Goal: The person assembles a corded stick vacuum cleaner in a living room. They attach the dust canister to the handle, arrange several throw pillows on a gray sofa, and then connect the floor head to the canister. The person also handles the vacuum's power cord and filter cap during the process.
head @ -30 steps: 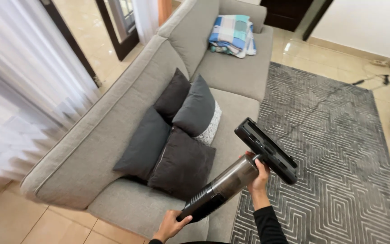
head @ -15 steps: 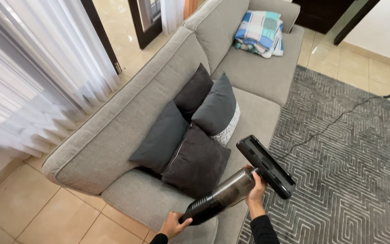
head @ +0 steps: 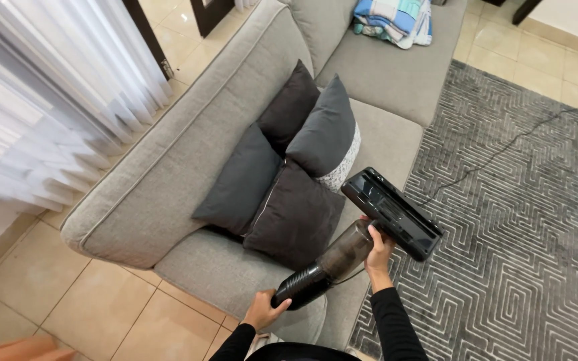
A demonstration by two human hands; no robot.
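Fingers of left hand (head: 262, 311) grasp handheld vacuum (head: 342, 257) at its rear; right hand (head: 377, 249) clasps its front, above sofa (head: 188, 174).

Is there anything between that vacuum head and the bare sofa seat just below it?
Nothing visible. The vacuum, held by the left hand at its rear and the right hand near the front, has its head over open seat. The dark cushions lie just beside it, towards the backrest.
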